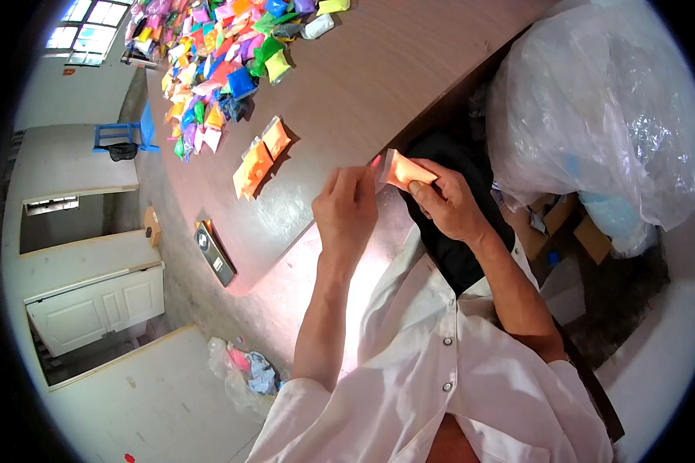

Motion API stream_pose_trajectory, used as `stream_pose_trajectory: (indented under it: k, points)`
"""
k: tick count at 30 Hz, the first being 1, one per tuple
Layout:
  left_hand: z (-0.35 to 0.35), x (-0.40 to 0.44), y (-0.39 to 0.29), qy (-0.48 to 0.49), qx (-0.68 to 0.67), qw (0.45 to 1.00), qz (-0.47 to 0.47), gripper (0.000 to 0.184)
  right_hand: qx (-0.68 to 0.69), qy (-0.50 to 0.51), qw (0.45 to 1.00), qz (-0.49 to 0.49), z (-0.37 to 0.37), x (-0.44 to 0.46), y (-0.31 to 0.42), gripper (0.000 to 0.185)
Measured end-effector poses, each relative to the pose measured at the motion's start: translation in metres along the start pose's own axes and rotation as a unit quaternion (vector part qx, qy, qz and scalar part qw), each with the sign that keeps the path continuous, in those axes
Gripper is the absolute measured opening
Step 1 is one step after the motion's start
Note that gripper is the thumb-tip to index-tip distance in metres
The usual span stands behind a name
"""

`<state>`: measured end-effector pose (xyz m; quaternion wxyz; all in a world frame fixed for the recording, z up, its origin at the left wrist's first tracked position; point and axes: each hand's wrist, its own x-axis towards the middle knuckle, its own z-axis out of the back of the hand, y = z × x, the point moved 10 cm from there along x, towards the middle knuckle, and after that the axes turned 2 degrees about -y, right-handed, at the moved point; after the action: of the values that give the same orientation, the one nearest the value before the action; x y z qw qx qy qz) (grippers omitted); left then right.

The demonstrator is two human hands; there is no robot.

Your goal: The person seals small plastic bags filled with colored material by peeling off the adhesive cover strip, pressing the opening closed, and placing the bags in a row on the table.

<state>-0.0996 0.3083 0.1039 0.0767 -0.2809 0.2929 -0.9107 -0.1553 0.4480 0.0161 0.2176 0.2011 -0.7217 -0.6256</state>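
My right hand (pixel 452 202) grips a small clear packet with soft orange filling (pixel 409 171), thumb on top and fingers underneath. Close to the packet's clear left end is my left hand (pixel 346 202), its fingers curled together. A small pinkish-red spot shows at those fingertips; I cannot make out what it is or whether the fingers hold the packet's edge. On the brown table (pixel 347 100), two more orange packets (pixel 253 168) (pixel 276 138) lie side by side, left of my hands.
A big heap of many-coloured packets (pixel 216 65) covers the table's far left part. Near the left edge lies a dark phone-like object (pixel 215 253). To the right bulges a large clear plastic bag (pixel 594 100), with cardboard (pixel 592 231) below it. Plastic bags (pixel 243 366) lie on the floor.
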Motion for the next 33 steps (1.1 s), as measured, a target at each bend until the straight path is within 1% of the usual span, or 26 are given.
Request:
stream_pose_trajectory:
  k: [2,3,4,5,6,7,8,9,10,12,13,15,16,18,22,24,27,31,33]
  points:
    - [-0.001,-0.005,-0.014,0.02,-0.003,1.0,-0.004,0.007,0.029,0.002,0.999,-0.022,0.0,0.002,-0.006,0.034]
    - [-0.004,-0.008,-0.025,0.025,-0.01,0.998,-0.053,0.006,0.052,0.005,0.998,-0.034,-0.001,0.004,-0.009,0.034]
    - [-0.01,-0.009,-0.025,0.044,-0.002,0.998,-0.039,0.006,0.053,0.006,0.998,-0.033,-0.003,0.005,-0.011,0.034]
    - [-0.014,-0.009,-0.025,0.064,0.004,0.998,-0.024,0.006,0.035,-0.008,0.999,-0.009,-0.002,0.005,-0.009,0.034]
    - [-0.014,-0.007,-0.022,0.066,0.004,0.998,-0.024,0.006,0.017,-0.022,1.0,0.013,0.0,0.004,-0.006,0.033]
    - [-0.01,-0.001,-0.016,0.046,0.025,0.998,-0.026,0.005,0.016,-0.024,1.0,0.013,0.001,0.002,-0.006,0.033]
    - [-0.007,0.002,-0.013,0.025,0.046,0.998,-0.029,0.005,0.008,-0.032,0.999,0.025,0.005,0.001,-0.002,0.039]
    - [-0.007,0.0,-0.015,0.026,0.045,0.998,-0.029,0.005,0.0,-0.039,0.999,0.037,0.007,-0.001,0.002,0.049]
    - [-0.006,-0.002,-0.019,0.032,0.039,0.998,-0.032,0.004,0.0,-0.039,0.999,0.037,0.009,0.0,0.004,0.049]
    - [-0.007,-0.006,-0.031,0.041,0.019,0.998,-0.054,0.004,0.005,-0.011,0.999,-0.046,0.005,0.004,-0.009,0.047]
    - [-0.009,-0.008,-0.038,0.042,0.009,0.997,-0.059,0.004,0.006,-0.011,0.999,-0.045,0.003,0.003,-0.01,0.047]
    - [-0.017,-0.009,-0.03,0.066,0.03,0.997,-0.033,0.005,0.001,-0.052,0.998,-0.019,0.006,0.001,-0.011,0.039]
    - [-0.018,-0.008,-0.029,0.066,0.029,0.997,-0.033,0.005,0.0,-0.052,0.998,-0.02,0.005,0.002,-0.011,0.039]
    - [-0.018,-0.009,-0.028,0.061,0.046,0.996,-0.038,0.006,-0.05,-0.07,0.996,0.026,0.007,0.0,-0.001,0.037]
    - [-0.012,-0.007,-0.03,0.04,0.077,0.995,-0.039,0.007,-0.044,-0.081,0.996,0.015,0.008,0.001,-0.001,0.035]
    - [-0.014,-0.01,-0.042,0.049,0.054,0.996,-0.059,0.007,-0.047,-0.094,0.993,0.055,0.01,0.001,0.002,0.034]
    - [-0.014,-0.007,-0.03,0.05,0.071,0.995,-0.054,0.007,-0.06,-0.102,0.991,0.068,0.007,0.0,0.002,0.034]
    - [-0.012,-0.009,-0.039,0.056,0.069,0.994,-0.065,0.007,-0.061,-0.098,0.992,0.057,0.008,0.0,0.002,0.033]
    - [-0.014,-0.01,-0.039,0.06,0.084,0.991,-0.08,0.008,-0.078,-0.104,0.988,0.087,0.007,0.0,0.006,0.032]
